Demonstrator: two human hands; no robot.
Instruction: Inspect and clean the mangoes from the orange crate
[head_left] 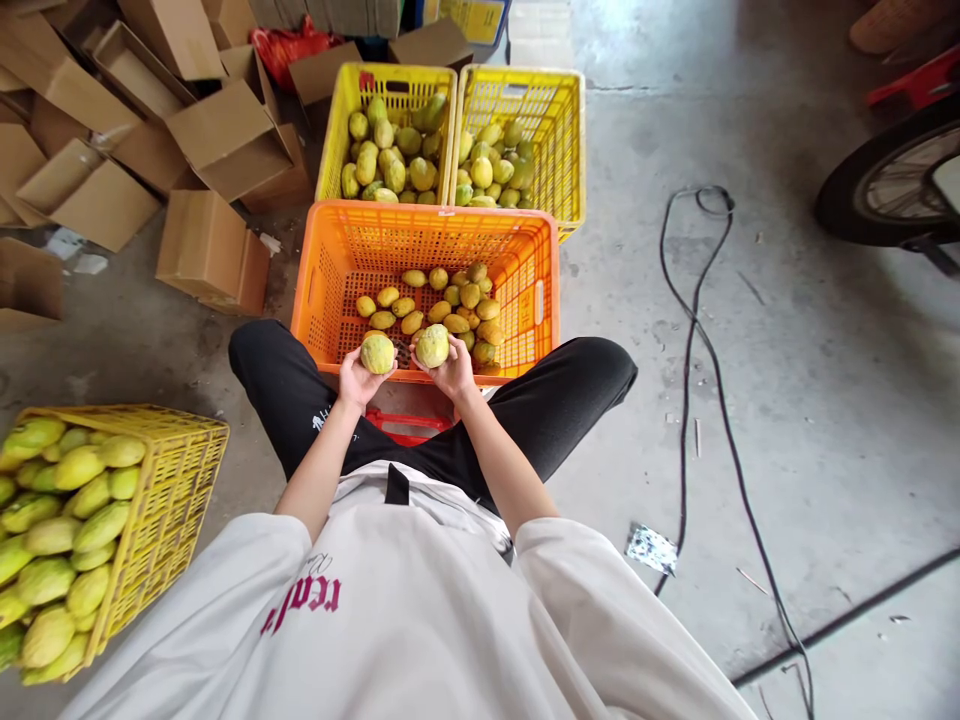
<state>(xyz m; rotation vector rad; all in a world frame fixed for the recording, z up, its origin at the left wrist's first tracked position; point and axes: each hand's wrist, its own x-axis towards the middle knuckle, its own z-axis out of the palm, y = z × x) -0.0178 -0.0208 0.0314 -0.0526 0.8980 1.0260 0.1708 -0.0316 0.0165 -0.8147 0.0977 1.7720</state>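
Note:
My left hand (360,383) is wrapped round a mottled yellow-green papaya (377,353), its blunt end facing up. In my right hand (454,376) is a second papaya (433,346), paler and bumpy on top. Both hands are side by side over the near rim of an orange plastic crate (360,235), between my knees. Inside that crate, several smaller yellow-brown papayas (470,295) lie mostly towards the right, with a few in the middle.
Behind stand two yellow crates (581,150) partly filled with green-yellow papayas. A full yellow crate (180,460) is at my left. Cardboard boxes (225,140) pile up at the back left. On the right are a looped black cable (694,320) and a wheel (892,180). Something red (409,425) shows beneath me.

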